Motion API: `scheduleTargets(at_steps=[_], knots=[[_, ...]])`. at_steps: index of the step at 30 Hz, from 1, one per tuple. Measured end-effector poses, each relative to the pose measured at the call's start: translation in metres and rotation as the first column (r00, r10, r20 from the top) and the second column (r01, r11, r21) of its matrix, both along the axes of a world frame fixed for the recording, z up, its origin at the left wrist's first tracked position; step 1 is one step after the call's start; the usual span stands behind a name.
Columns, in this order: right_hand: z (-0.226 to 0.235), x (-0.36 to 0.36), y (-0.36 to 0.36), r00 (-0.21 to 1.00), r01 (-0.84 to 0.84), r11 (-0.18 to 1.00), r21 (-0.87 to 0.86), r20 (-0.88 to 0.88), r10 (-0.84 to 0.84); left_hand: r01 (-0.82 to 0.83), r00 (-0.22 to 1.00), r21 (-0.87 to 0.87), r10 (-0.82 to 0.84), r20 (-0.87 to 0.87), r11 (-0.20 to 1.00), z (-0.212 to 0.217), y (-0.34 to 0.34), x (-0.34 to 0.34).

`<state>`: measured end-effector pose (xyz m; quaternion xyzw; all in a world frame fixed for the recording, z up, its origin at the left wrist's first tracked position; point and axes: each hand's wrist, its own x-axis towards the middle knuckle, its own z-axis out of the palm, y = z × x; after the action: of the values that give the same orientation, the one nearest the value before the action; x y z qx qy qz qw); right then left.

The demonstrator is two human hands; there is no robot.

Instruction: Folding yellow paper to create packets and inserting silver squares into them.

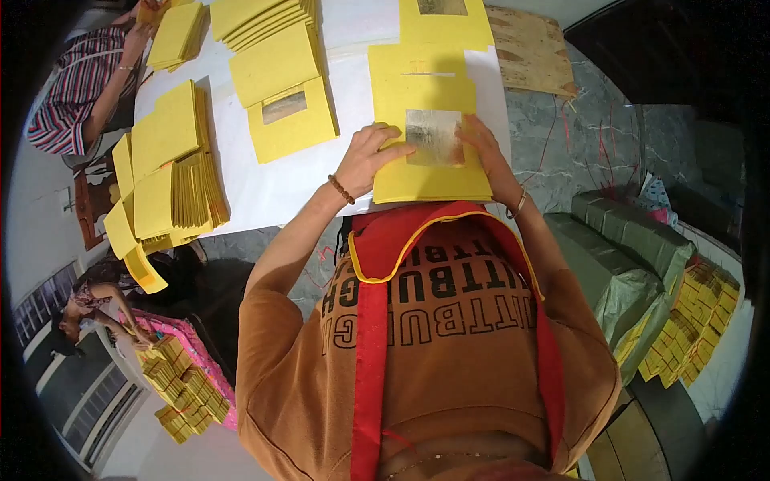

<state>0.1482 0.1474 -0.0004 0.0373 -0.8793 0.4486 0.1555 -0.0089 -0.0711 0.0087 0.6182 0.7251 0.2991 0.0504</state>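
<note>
At my far left a fanned heap of yellow sheets [168,172] is lying on the white table [265,188], its edges splayed like a deck of cards. Next to it, further in, a single yellow sheet with a dull foil square [290,120] is lying flat and slightly skewed.

My left hand [365,160] is resting on the left edge of the stack of yellow paper [429,160] in front of me, fingers curled over the edge and pressing down on the top sheet; whether they are pinching it I cannot tell. The stack is sitting at the near edge of the table, just ahead of my chest, its long axis running away from me towards the far side. The paper is looking thin, matte and square-cornered. A silvery foil square [434,138] is sitting in the middle of the top sheet, shiny and a little wrinkled.

My right hand [485,152] is lying flat and open-fingered along the right side of the foil, fingertips touching its edge, gripping nothing.

Further right, green wrapped bundles [630,256] are lying off the table.
</note>
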Motion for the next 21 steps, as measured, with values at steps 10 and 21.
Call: scheduleTargets(at_steps=[10,21], knots=[[0.027,0.012,-0.001,0.839,0.535,0.126,-0.836,0.542,0.035,-0.145,0.986,0.089,0.151,-0.070,0.985,-0.006,0.010,0.022],[0.069,-0.014,0.020,0.895,0.304,0.687,-0.660,0.444,0.030,-0.172,0.872,0.162,0.073,0.484,0.972,0.049,0.053,-0.056]])
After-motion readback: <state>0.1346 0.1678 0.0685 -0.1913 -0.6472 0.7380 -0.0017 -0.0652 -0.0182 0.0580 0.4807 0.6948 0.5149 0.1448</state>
